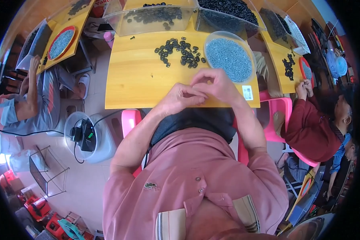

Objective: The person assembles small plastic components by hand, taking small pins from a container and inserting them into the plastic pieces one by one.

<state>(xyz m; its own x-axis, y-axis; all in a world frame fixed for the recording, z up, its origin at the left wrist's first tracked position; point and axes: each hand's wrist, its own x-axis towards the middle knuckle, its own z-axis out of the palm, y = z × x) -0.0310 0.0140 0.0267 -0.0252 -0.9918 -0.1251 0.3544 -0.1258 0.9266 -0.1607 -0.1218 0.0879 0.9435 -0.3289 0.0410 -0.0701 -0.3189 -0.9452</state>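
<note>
My left hand (183,97) and my right hand (217,85) meet above the front edge of the yellow table (134,84). Both have their fingers curled in and pinched together, fingertips touching or nearly so. Whatever sits between them is too small or too hidden to make out. Just beyond the hands lies a loose spread of small black plastic parts (184,52). To the right of these, a round tray (251,74) with a clear rim is filled with small silvery-blue screws (230,59). One dark little piece (132,37) lies apart at the far left.
At the table's back stand two clear bins, one (148,25) partly filled with black parts, the other (228,18) heaped. A white label (247,93) is near the right corner. Co-workers sit at tables left (44,92) and right (312,124). A white bucket (102,140) holds black electrical gear.
</note>
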